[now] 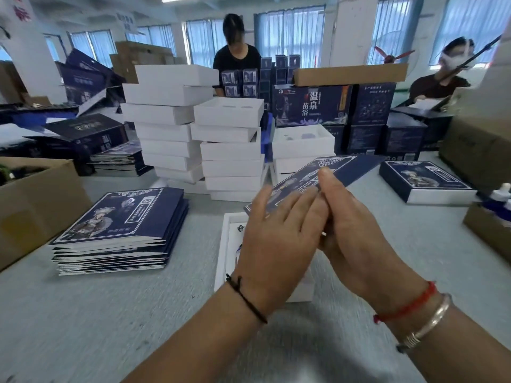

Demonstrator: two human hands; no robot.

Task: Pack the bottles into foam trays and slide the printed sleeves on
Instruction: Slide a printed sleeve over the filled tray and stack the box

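Note:
My right hand (356, 233) grips a flat navy printed sleeve (343, 170), thumb on top, and holds it tilted above the table. My left hand (273, 236) rests its straight fingers on the sleeve's near left end. Below both hands lies a white foam tray (225, 244), mostly hidden; only its left rim shows. A stack of flat printed sleeves (119, 228) lies on the table to the left. At the far right, white-capped bottles (502, 193) stand in a cardboard box (486, 230).
Tall stacks of white trays (171, 117) (231, 150) (301, 150) rise behind the hands. A finished sleeved box (425, 181) lies at right. Cardboard boxes (36, 205) (478, 150) flank the grey table. Two people work beyond stacks of navy cartons (312, 105).

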